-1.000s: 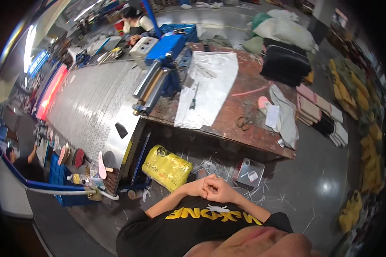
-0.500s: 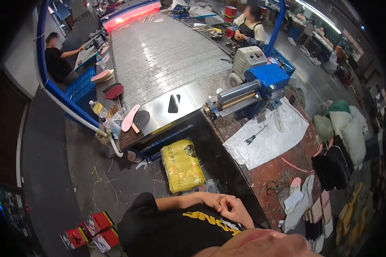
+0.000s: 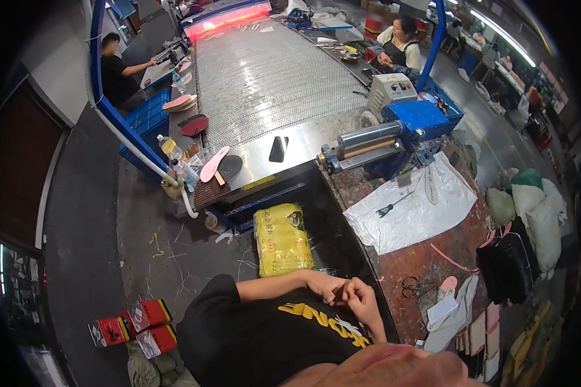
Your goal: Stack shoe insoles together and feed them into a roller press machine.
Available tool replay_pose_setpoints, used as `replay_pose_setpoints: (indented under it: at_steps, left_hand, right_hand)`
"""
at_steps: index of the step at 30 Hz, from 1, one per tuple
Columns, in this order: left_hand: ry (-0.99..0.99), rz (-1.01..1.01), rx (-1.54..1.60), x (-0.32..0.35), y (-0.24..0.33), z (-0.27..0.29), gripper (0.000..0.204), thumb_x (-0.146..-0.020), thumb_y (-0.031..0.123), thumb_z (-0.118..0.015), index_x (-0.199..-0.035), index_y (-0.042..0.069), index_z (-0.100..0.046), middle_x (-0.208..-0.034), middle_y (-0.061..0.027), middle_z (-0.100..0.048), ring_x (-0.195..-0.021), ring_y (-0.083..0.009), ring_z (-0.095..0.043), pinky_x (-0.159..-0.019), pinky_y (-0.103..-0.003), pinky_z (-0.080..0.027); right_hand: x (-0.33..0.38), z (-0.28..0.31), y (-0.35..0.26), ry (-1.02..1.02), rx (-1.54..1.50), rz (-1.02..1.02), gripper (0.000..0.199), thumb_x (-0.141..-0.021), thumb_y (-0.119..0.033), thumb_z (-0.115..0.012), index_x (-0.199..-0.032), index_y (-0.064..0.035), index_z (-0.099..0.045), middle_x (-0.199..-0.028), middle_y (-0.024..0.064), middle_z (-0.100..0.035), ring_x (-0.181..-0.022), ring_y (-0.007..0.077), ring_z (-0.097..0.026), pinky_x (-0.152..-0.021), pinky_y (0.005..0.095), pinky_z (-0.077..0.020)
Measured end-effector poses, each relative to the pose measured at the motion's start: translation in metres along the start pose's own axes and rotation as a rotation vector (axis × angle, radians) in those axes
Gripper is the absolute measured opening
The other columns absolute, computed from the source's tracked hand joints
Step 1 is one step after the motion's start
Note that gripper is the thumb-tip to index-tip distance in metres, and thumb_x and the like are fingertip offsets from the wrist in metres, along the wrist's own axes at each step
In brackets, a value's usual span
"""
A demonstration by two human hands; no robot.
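Note:
Before my chest my two hands meet, fingers curled against each other. My left hand [image 3: 328, 288] comes in from the left with its fingers bent. Beside it, my right hand [image 3: 361, 298] is closed, fingertips touching the left. Whatever may be between the fingers is too small or hidden to make out. Just beyond the hands, a yellow wrapped bundle [image 3: 282, 240] lies low by the machine. On the metal end of the mesh conveyor [image 3: 252, 84] rests a black phone [image 3: 278, 149]. A pink insole [image 3: 214, 164] lies at its left corner.
To the right stands a worktable [image 3: 407, 271] with a roller machine [image 3: 368, 137], white sheet [image 3: 400, 222], screwdriver [image 3: 386, 210] and scissors [image 3: 410, 287]. Red boxes [image 3: 150, 315] sit lower left. A blue post [image 3: 97, 58] rises at the left. Two people sit beside the conveyor; sacks [image 3: 536, 219] stand right.
My view has shifted, so the conveyor and tables sit farther right in the picture. My hands stay together, with the fingers slightly rearranged.

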State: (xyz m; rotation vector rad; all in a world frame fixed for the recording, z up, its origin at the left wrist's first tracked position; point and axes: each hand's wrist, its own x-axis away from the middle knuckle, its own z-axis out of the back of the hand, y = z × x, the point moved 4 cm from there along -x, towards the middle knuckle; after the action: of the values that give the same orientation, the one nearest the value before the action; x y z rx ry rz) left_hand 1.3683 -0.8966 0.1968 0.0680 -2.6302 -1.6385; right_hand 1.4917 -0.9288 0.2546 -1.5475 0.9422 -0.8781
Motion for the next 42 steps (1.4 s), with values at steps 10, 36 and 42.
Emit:
replay_pose_setpoints:
  at_steps: [10, 36, 42]
  left_hand:
    - [0.077, 0.027, -0.032, -0.011, -0.013, 0.006, 0.097, -0.063, 0.065, -0.081, -0.126, 0.001, -0.043, -0.107, -0.0021, -0.051, -0.100, -0.0120, -0.049, -0.088, -0.028, -0.042]
    - [0.040, -0.006, -0.044, -0.023, 0.021, -0.015, 0.108, -0.054, 0.046, -0.093, -0.130, 0.003, -0.030, -0.112, -0.0075, -0.055, -0.102, -0.0146, -0.057, -0.085, -0.028, -0.047]
    - [0.000, -0.077, -0.029, -0.025, 0.043, -0.024, 0.104, -0.064, 0.035, -0.091, -0.140, 0.004, -0.027, -0.113, -0.0038, -0.055, -0.102, -0.0119, -0.054, -0.086, -0.025, -0.045]
  right_hand:
    - [0.013, 0.006, -0.015, -0.023, 0.185, 0.020, 0.014, -0.082, -0.002, -0.067, -0.095, 0.0000, -0.065, -0.075, -0.0004, -0.063, -0.063, 0.0013, -0.051, -0.057, 0.0177, -0.0409]
    - [0.019, -0.005, -0.029, -0.101, 0.352, 0.033, 0.018, -0.075, -0.007, -0.067, -0.075, -0.0045, -0.049, -0.060, -0.0005, -0.044, -0.055, 0.0079, -0.043, -0.048, 0.0262, -0.0340]
    - [0.020, 0.000, -0.003, -0.160, 0.090, -0.087, 0.015, -0.079, -0.006, -0.060, -0.074, -0.0074, -0.046, -0.064, -0.0069, -0.041, -0.057, -0.0002, -0.035, -0.048, 0.0206, -0.0261]
